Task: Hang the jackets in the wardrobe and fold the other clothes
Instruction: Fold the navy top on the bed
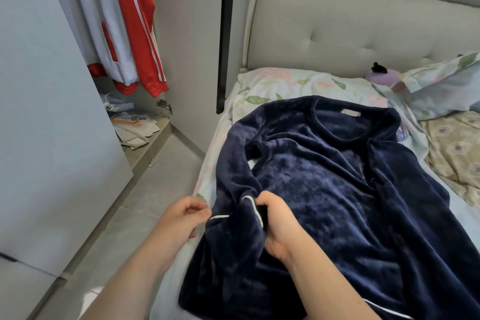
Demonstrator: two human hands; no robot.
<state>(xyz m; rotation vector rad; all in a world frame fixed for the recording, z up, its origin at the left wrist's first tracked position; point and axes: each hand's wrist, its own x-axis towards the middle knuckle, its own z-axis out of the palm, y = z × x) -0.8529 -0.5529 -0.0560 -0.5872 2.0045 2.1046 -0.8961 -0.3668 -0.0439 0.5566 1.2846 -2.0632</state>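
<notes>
The bed [217,139] bears a navy fleece top [337,202] and floral pillow [285,83].

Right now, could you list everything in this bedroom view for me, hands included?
navy fleece top: one, dark blue with white piping, spread on the bed
track jackets: count unclear, red and pale, white stripes, hanging in the open wardrobe
wardrobe door: one, pale grey, left foreground
papers and flat cartons: several, white and orange, wardrobe floor
headboard: one, grey-beige, tufted, behind the bed
floral pillows: two, pale with leaves, head of the bed
purple soft item: one, lilac with a black bit, between the pillows
patterned cover: one, beige, right of the top
left hand: one, pinching the top's piped edge
right hand: one, gripping the top's cuff
</notes>
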